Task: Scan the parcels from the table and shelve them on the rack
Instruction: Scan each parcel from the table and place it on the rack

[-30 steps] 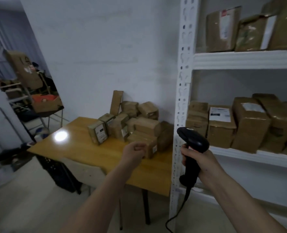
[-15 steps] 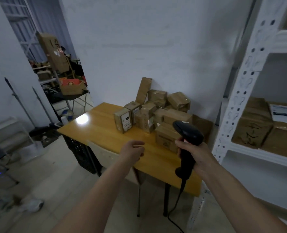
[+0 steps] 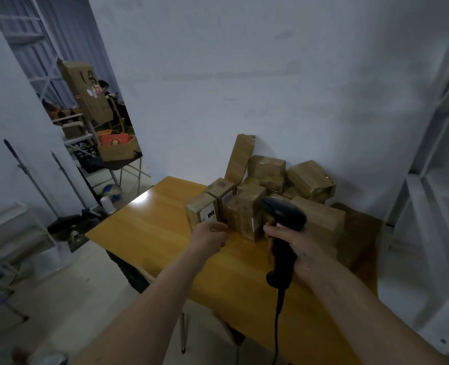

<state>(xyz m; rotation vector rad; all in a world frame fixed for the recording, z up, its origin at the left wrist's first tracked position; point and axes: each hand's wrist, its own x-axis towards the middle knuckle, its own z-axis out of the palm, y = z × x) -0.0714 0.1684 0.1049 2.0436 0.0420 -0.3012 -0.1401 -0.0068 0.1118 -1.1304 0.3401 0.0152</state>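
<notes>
Several brown cardboard parcels are piled at the back of a wooden table against the wall. The nearest one, a small parcel with a white label, stands at the pile's left front. My left hand hovers just in front of it with fingers loosely curled, holding nothing. My right hand grips the handle of a black barcode scanner, whose head points towards the pile. Its cable hangs down over the table edge.
The white metal rack stands blurred at the right edge, close to the table. A chair is tucked under the table's front. To the left, an open doorway shows boxes, crates and a ball on the floor.
The view has swung left from the rack to the table and come closer. Both hands have advanced towards the parcel pile; my left hand is now just before the labelled parcel.
</notes>
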